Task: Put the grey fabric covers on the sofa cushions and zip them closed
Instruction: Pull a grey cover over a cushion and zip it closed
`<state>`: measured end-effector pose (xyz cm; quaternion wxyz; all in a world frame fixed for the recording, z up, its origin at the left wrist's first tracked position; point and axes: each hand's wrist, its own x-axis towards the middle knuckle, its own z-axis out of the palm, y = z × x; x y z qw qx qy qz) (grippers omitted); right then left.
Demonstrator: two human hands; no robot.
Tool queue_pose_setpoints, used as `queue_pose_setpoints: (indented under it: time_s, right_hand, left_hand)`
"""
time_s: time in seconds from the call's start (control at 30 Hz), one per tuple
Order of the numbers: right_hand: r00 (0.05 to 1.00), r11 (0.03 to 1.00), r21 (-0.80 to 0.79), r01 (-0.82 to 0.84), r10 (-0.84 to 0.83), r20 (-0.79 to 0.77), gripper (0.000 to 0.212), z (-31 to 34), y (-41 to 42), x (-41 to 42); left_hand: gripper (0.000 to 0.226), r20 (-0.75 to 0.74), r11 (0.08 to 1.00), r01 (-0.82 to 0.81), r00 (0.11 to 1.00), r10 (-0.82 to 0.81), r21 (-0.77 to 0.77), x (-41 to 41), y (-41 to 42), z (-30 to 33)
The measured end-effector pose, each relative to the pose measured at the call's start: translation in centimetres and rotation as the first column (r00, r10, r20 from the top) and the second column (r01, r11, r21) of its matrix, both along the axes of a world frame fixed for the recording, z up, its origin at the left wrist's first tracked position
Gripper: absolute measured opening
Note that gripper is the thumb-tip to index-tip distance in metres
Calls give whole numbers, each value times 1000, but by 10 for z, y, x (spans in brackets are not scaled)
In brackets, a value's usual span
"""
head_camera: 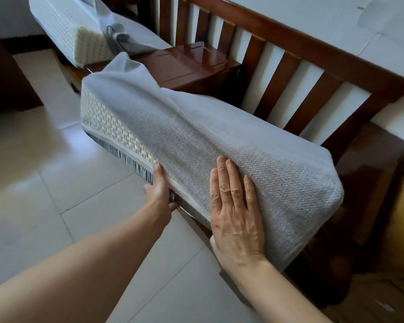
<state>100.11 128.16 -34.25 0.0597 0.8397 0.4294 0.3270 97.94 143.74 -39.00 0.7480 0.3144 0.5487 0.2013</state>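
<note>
A long sofa cushion lies across the wooden sofa seat, mostly inside a grey woven fabric cover. Along its front left side the cover gapes, and the cushion's cream woven face shows above the open zipper edge. My left hand grips the cover's edge at the zipper line, thumb on top and fingers tucked underneath. My right hand rests flat on the cover's top near the front edge, fingers spread. A second cushion, partly in a grey cover, lies further along the sofa at top left.
The dark wooden sofa backrest with vertical slats runs behind the cushion. A wooden armrest section with a flat top sits between the two cushions. Pale floor tiles stretch to the left. A dark wooden piece stands at far left.
</note>
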Motion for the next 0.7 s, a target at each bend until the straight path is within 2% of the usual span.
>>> queue_pose_setpoints:
  time_s: [0.1,0.2,0.27,0.43,0.53,0.6,0.7]
  right_hand:
    - [1000,999,-31,12,-13,-22,70,7,8,4]
    - [996,990,-124,59,-66,-54,78,13,34,7]
    - [988,985,-125,116,-127,-84,80,19,55,11]
    - [945,957,-139,256,-278,-174,122,56,84,42]
    - [916,938,-143,315,-340,-212,133,86,92,70]
    - [887,917,-161,366,-396,-237,135,103,97,90]
    - [852,890,-148,431,-455,-259,132,120,104,122]
  left_hand:
    - [96,-53,997,58,997,-55,46,3,16,5]
    - [83,-51,987,138,990,-133,88,6,23,12]
    - [80,-37,976,180,984,-177,124,9,28,23]
    - [67,-24,932,271,962,-274,241,35,41,61]
    - [53,-62,862,361,929,-364,355,59,53,92]
    - [53,-115,779,463,880,-461,424,79,65,114]
    - [51,-182,669,600,789,-587,439,113,83,141]
